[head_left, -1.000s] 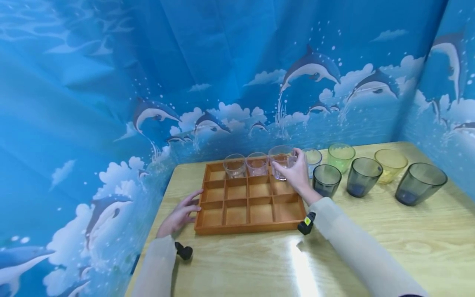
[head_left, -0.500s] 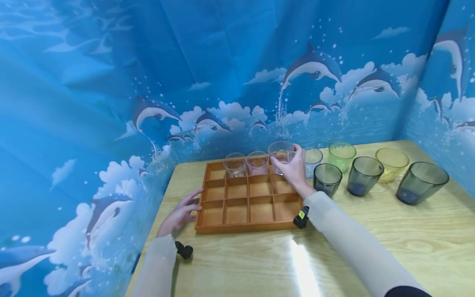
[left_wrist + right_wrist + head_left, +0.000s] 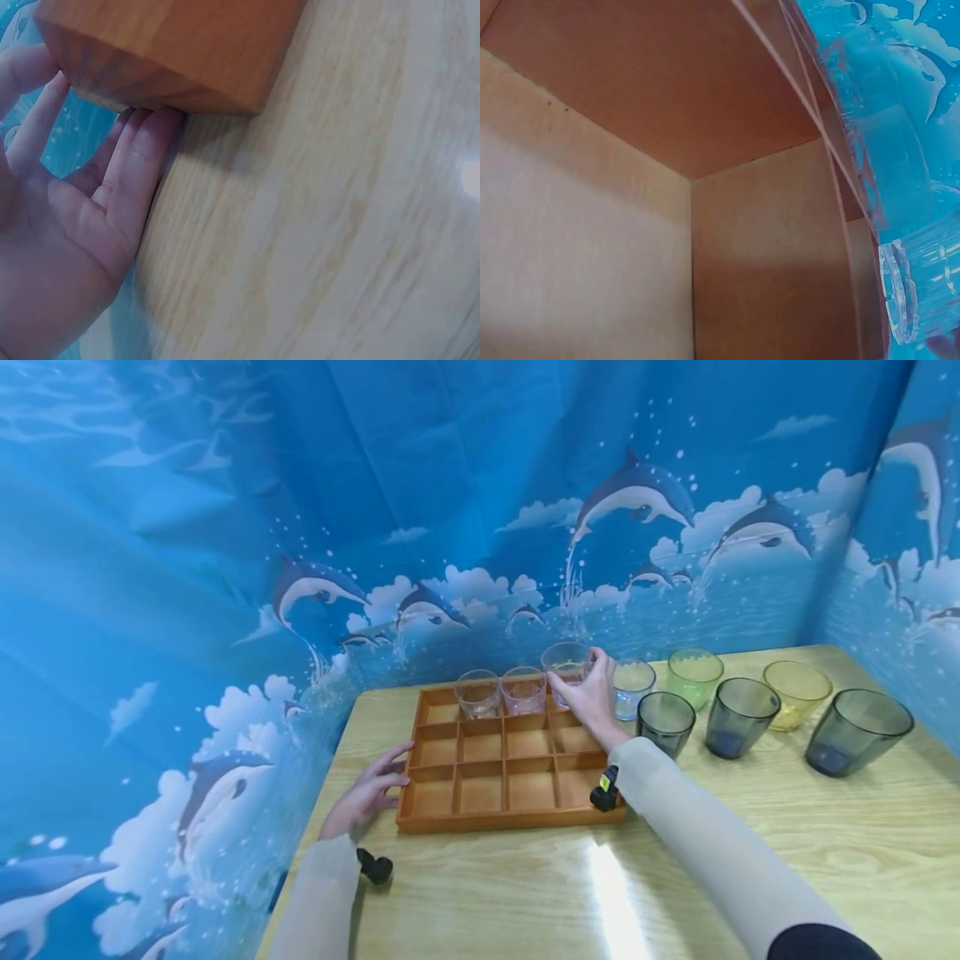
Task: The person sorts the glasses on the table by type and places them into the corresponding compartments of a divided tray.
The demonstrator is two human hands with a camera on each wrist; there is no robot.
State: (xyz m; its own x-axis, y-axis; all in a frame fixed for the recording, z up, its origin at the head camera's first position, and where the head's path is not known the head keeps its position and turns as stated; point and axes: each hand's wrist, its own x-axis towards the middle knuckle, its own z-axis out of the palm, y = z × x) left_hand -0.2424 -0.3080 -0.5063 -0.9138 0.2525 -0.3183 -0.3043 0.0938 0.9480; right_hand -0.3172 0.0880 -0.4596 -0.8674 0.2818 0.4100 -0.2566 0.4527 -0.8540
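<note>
My right hand (image 3: 588, 693) pinches a clear drinking glass (image 3: 564, 662) by its side, thumb on one side and fingers on the other. This glass (image 3: 926, 285) is upright over the back right corner of a wooden compartment tray (image 3: 510, 817). In the tray's back row stand another clear glass (image 3: 477, 695) and a pinkish glass (image 3: 524, 692), just left of the held one. My left hand (image 3: 365, 793) touches the tray's left side with extended fingers. In the left wrist view, fingertips of the left hand (image 3: 82, 217) meet the tray's corner (image 3: 172, 67) at table level.
Right of the tray stand a blue-rimmed glass (image 3: 634, 689), a green glass (image 3: 694, 678), a yellow glass (image 3: 798, 695) and dark grey glasses (image 3: 741, 718), all upright on the wooden table (image 3: 487, 893). A blue dolphin-print curtain (image 3: 465, 510) hangs right behind the table.
My right hand has raised the clear glass slightly and moved it a little toward the back of the tray. The left hand stays against the tray's side.
</note>
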